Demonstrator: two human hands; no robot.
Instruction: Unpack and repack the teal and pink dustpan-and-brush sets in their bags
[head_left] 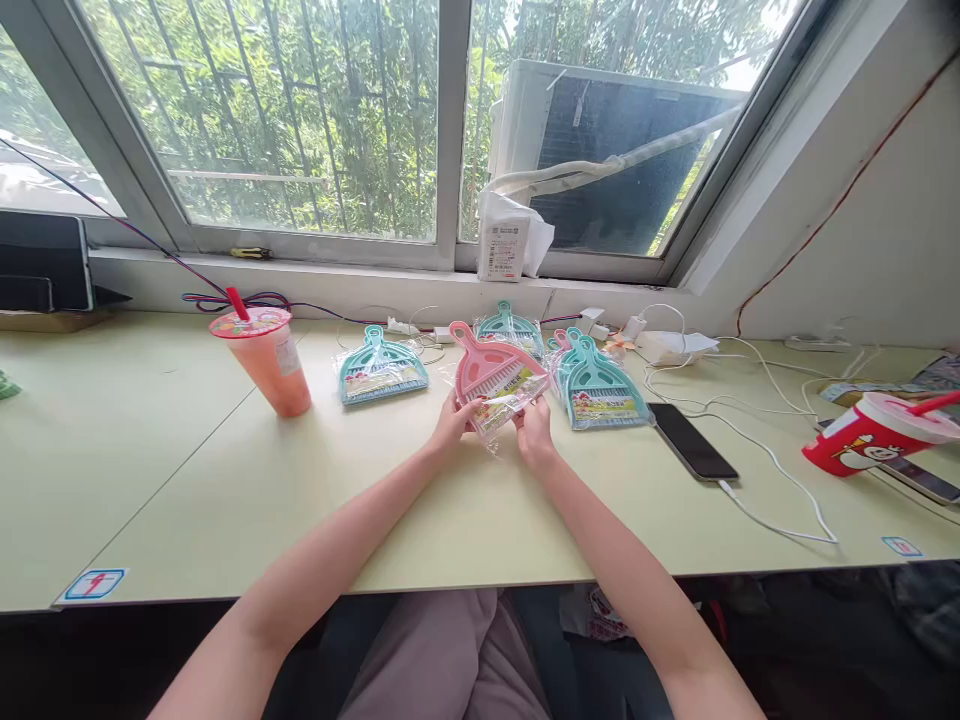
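Note:
Between my two hands is a pink dustpan and brush set [491, 365] in a clear plastic wrapper, tilted, its handle pointing up and to the left. My left hand [453, 420] grips its lower left edge, and my right hand [534, 428] holds the lower right edge. A label covers part of the brush. To the left lies a wrapped teal dustpan set [381, 366]. Behind the pink one is another teal set [508, 325], partly hidden. On the right, a stack of wrapped teal dustpan sets [600, 380] rests with a pink one showing beneath.
A cup of orange-pink drink [270, 365] with a red straw stands left. At right are a black phone [691, 440] on a white cable [780, 480] and a red cup [874, 435]. A tissue pack [502, 248] sits on the sill; a tablet [45, 262] stands far left.

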